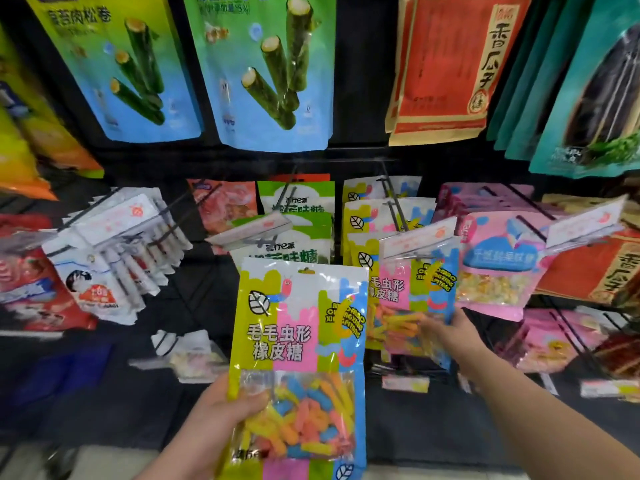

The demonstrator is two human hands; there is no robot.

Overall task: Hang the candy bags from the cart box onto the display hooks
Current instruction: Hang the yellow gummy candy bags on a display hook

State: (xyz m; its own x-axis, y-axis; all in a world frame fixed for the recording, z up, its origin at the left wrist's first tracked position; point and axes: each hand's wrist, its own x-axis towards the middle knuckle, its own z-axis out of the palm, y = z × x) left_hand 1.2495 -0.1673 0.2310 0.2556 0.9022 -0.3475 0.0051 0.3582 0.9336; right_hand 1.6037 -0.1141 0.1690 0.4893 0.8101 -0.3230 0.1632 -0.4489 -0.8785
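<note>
Presently, head view: the left hand [221, 414] grips a candy bag [298, 341] by its lower left edge, upright before the display. Its clear window shows yellow, blue and orange gummy sticks. The right hand [450, 332] holds the lower part of a matching hung bag [412, 292] on a hook [394, 209].

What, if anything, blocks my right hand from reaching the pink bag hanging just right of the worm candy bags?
Probably nothing. The right hand rests on the hanging worm bags, and the pink bag hangs right beside them with its lower half uncovered.
</note>
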